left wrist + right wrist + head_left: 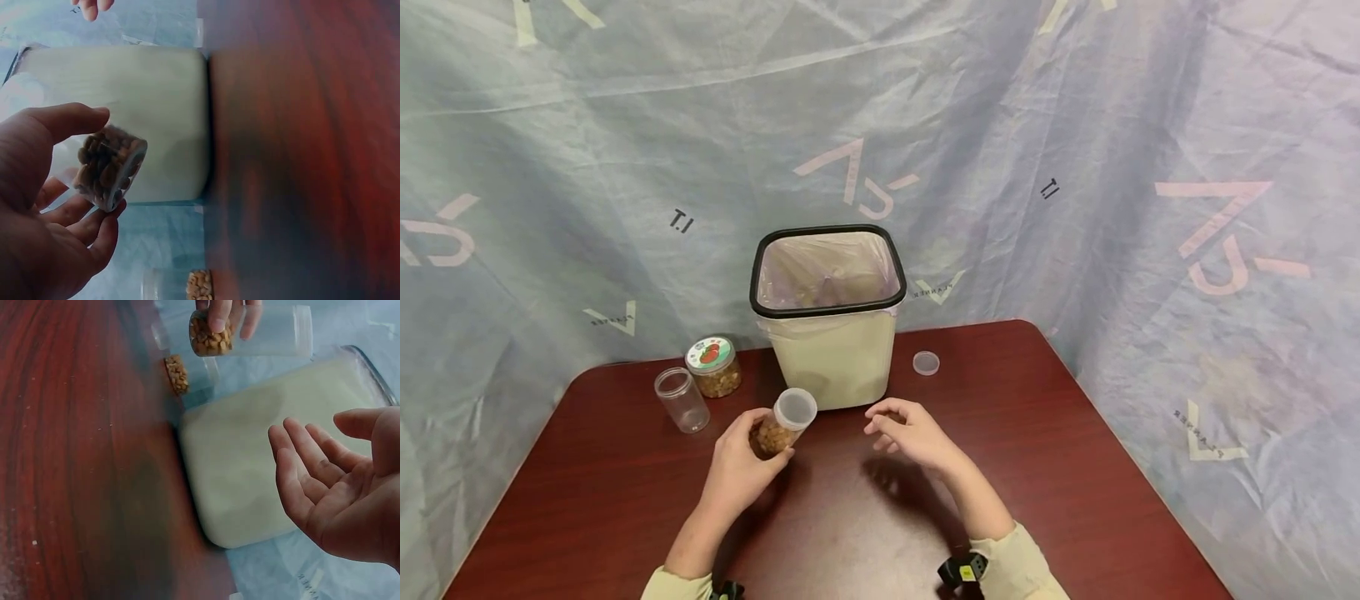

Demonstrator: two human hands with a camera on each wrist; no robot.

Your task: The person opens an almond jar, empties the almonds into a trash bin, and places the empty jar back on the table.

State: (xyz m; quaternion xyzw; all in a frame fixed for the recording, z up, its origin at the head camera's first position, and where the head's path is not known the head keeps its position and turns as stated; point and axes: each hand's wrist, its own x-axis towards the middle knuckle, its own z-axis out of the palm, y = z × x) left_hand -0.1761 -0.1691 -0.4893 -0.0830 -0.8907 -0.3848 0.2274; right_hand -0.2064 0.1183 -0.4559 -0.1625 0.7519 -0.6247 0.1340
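Note:
My left hand (pixel 741 462) grips a clear plastic jar (pixel 777 433) round its sides, raised over the table and tilted in front of the bin. Small brown nut-like pieces fill its bottom part, seen closely in the left wrist view, and its upper end shows a whitish translucent lid (pixel 796 407). To the right of it, my right hand (pixel 917 435) hovers over the table with loosely bent fingers and nothing in them. In the right wrist view its palm (pixel 350 506) faces up beside the bin.
A pale bin (pixel 835 354) with a black rim and plastic liner stands at the back. Left of it are an uncapped clear jar (pixel 685 404) and a squat jar of brown pieces (pixel 718 379) with a printed lid. A round translucent lid (pixel 926 363) lies on the right.

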